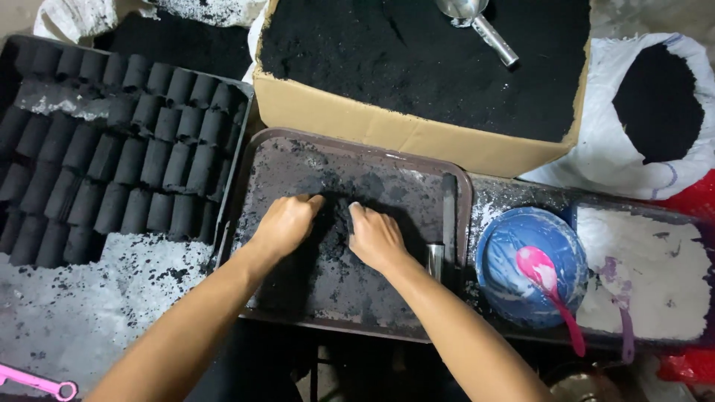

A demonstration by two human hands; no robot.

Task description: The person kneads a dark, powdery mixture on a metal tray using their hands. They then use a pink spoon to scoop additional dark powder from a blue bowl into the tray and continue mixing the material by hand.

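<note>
My left hand (287,222) and my right hand (375,237) rest side by side on a dark tray (417,160), fingers curled into a small heap of black powder (337,216) between them. Both hands press the powder together from either side. The tray's surface is smeared with black dust. A short metal tube (435,260) and a dark flat bar (448,216) lie on the tray just right of my right hand.
A cardboard box (387,126) of black powder with a metal scoop (484,26) stands behind. Left, a tray holds several rows of black cylinders (126,149). Right, a blue bowl (530,264) with a pink spoon (550,286), white powder (644,272), and a white sack (640,112).
</note>
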